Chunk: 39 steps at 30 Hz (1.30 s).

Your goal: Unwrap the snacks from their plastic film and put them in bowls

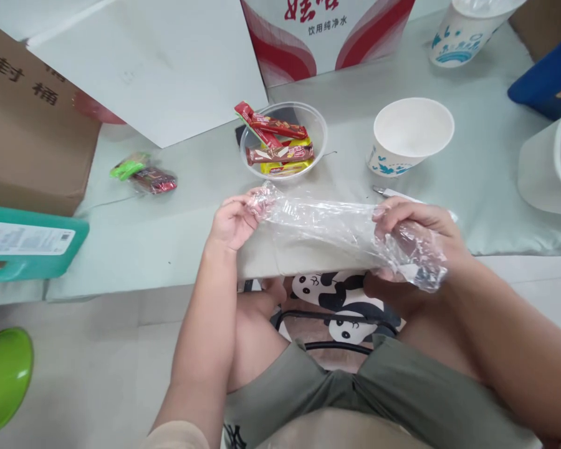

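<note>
A clear plastic bag (327, 218) is stretched sideways between my two hands above the table's front edge. My left hand (236, 218) pinches its left end. Around the crumpled right end, my right hand (421, 234) is closed, with loose film hanging over the fingers and palm. Just beyond the bag stands a clear round bowl (325, 140) of wrapped snack bars (280, 153) in red, brown and yellow. A pen (395, 194) lies behind my right hand, partly hidden by it. Beyond that is a white paper cup (414, 137) with blue print.
Wrapped snacks (144, 174) lie at the left near a cardboard box (32, 125) and a green-teal container (32, 243). White boxes (154, 62) stand at the back. Another paper cup (467, 31), a blue package (549, 81) and a white plastic container (549, 162) are on the right.
</note>
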### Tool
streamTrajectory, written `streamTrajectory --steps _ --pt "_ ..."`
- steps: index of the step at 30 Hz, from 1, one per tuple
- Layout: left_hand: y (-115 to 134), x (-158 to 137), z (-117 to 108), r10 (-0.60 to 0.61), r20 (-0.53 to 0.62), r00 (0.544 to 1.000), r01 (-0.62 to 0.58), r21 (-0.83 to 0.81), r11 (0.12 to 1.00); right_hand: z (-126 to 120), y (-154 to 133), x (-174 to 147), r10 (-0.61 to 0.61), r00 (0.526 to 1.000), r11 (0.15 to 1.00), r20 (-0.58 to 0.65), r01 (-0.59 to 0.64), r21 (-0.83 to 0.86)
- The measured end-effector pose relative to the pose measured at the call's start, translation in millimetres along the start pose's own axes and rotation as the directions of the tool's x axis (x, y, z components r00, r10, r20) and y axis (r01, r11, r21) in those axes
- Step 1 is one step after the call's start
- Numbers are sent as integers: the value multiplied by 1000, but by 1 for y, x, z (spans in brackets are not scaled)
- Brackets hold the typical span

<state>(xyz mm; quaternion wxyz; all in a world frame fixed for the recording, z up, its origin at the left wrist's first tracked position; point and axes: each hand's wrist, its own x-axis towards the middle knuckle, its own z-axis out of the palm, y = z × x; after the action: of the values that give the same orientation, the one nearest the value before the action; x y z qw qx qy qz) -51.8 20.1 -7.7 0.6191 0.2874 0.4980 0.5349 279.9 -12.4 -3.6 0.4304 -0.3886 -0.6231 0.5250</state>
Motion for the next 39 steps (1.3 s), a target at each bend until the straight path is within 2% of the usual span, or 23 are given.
streamTrajectory --steps 2,4,6,8,10,13,16,19,22,26,29,31,33,36,39 --pt "0 0 0 -56 -5 998 56 9 998 -10 -2 2 -39 996 998 85 43 -35" --pt "-3 3 1 -97 -37 995 98 39 994 -19 -6 3 -57 979 998 198 53 26" --pt "-9 5 3 -74 -87 993 81 83 993 -25 -12 4 -74 940 995 333 45 94" --pt "-15 8 6 4 -119 993 11 120 993 -25 -17 4 -75 918 997 389 56 61" --pt "-22 10 9 84 -119 989 -68 132 989 -21 -17 3 -35 939 987 342 87 -138" --pt "-30 14 15 145 -86 986 -133 126 983 -11 -8 1 -15 980 840 200 121 -528" --pt "-32 17 21 173 -60 983 -162 148 976 -6 6 1 -61 989 721 132 135 -680" --pt "-28 14 27 156 -29 987 -149 169 974 -9 17 2 -86 993 690 79 117 -715" --pt "-21 9 29 65 15 998 -66 132 989 -13 20 1 -106 993 682 48 108 -724" --pt "-15 4 25 -24 72 997 18 85 996 -8 14 -1 -230 969 677 92 228 -700" --pt "-16 1 23 -66 84 994 55 133 990 0 8 -3 -321 937 647 137 323 -691" --pt "-16 0 23 -94 92 991 75 196 978 5 6 -4 -339 926 632 163 353 -690" --pt "-16 -2 24 -112 93 989 86 249 965 6 6 -4 -321 932 636 167 343 -691" --pt "-15 -4 24 -107 55 993 88 268 959 4 8 -3 -265 959 675 105 262 -690" --pt "-16 -2 22 -35 -33 999 43 254 966 1 11 -1 -224 975 746 13 180 -641"
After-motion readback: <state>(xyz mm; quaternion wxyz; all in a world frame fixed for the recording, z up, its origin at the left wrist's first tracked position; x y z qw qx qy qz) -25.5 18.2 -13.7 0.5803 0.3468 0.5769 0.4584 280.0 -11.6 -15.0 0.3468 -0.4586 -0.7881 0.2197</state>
